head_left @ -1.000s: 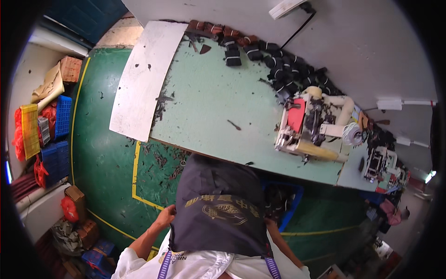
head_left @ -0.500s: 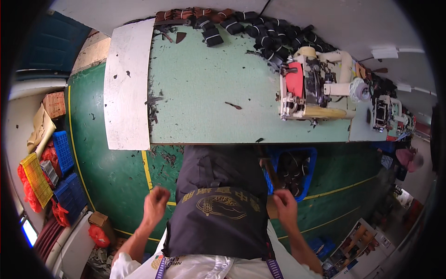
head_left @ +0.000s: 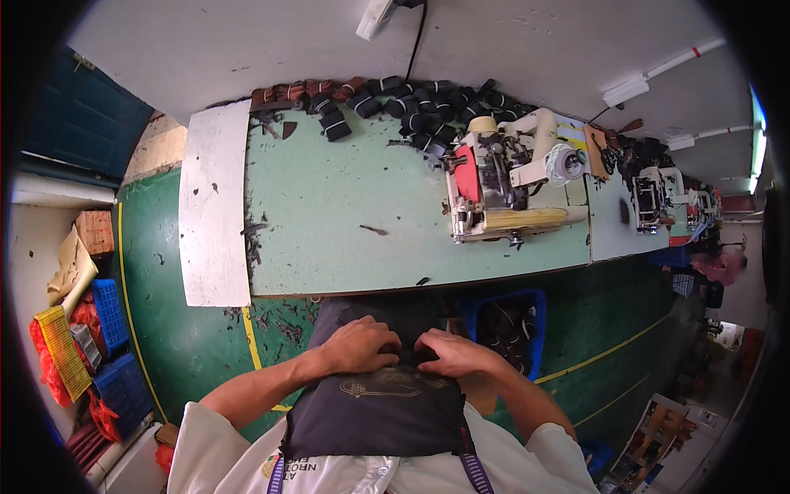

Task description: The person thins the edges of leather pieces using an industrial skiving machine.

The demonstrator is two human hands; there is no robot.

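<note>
A black apron (head_left: 370, 416) with a gold print covers my front and lap. Both hands are on it, close together below the table edge. My left hand (head_left: 362, 344) has its fingers curled into the apron's cloth, with the fingertips partly hidden by its folds. Just to the right, my right hand (head_left: 451, 352) is bent the same way, thumb and fingers closing on the cloth. I cannot make out anything else in either hand.
A pale green table (head_left: 346, 214) with a white end panel (head_left: 214, 206) spans the front. On it stand a cream sewing machine (head_left: 502, 181), black bundles (head_left: 424, 111) and brown bundles (head_left: 288, 92). A blue basket (head_left: 539, 329) of dark pieces sits beneath. Crates (head_left: 111, 313) line the left wall.
Both hands have come inward and forward from either side of my lap and now rest on the apron. The view has tilted up and turned rightward.
</note>
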